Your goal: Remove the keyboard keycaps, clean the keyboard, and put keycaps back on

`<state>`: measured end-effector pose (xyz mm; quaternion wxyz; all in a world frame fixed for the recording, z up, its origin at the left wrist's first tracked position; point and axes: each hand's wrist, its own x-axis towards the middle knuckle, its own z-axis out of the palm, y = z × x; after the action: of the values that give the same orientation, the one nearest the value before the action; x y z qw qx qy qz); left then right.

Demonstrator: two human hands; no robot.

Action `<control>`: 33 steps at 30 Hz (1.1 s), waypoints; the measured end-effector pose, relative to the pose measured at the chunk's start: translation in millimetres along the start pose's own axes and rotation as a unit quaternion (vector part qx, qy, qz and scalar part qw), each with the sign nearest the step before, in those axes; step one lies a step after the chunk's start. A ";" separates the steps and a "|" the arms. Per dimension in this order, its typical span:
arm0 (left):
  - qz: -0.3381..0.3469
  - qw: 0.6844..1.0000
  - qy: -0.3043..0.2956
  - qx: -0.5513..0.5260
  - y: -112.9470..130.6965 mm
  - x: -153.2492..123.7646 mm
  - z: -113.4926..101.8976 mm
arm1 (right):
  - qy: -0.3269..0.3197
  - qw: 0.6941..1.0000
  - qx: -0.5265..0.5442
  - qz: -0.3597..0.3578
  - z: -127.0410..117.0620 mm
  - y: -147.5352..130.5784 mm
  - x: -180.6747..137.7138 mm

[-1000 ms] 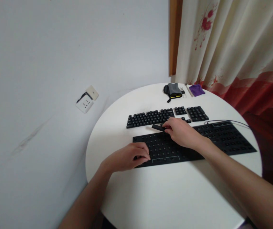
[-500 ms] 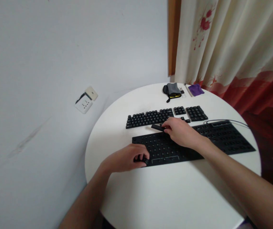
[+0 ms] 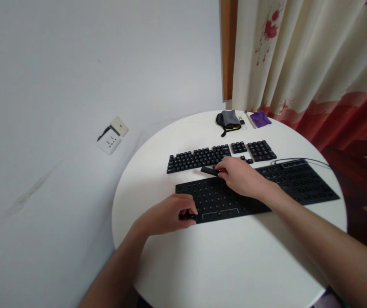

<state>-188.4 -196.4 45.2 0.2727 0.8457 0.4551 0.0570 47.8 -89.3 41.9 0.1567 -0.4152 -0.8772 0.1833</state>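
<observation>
A black keyboard base (image 3: 299,186) with its keycaps off lies across the round white table (image 3: 228,265). Behind it the removed keycaps (image 3: 199,157) sit laid out in rows. My left hand (image 3: 167,214) rests on the base's front left corner, fingers curled and pressing on it. My right hand (image 3: 239,176) reaches over the base's far edge and pinches a long black bar-shaped keycap (image 3: 208,170) that sticks out to the left of the fingers.
At the table's far edge lie a grey and yellow pouch (image 3: 230,120), a purple cloth (image 3: 260,119) and small tools. A cable (image 3: 299,161) leaves the base to the right. A flowered curtain (image 3: 299,64) hangs behind; a wall socket (image 3: 110,136) sits at left.
My left fingers have curled tighter on the base's corner. The right hand has hardly moved and keeps hold of the long keycap. The view has shifted slightly.
</observation>
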 end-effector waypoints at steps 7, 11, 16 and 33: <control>0.001 1.000 0.004 0.023 2.8 0.1 3.9 | 0.000 1.000 -0.002 -0.005 0.7 -1.4 -1.2; -0.001 1.000 0.001 0.021 2.8 -0.7 4.3 | 0.000 1.000 0.001 -0.005 1.2 -1.4 -1.0; -0.025 0.999 0.003 0.029 8.5 0.1 5.5 | 0.000 1.000 -0.001 -0.007 3.5 -2.0 0.0; -0.003 0.998 0.016 0.064 1.3 1.2 7.0 | -0.014 1.000 -0.004 -0.018 6.6 -0.2 0.1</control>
<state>-184.3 -198.9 39.7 0.2109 0.8589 0.4650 0.0405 44.8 -90.5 36.1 0.1457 -0.3978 -0.8872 0.1825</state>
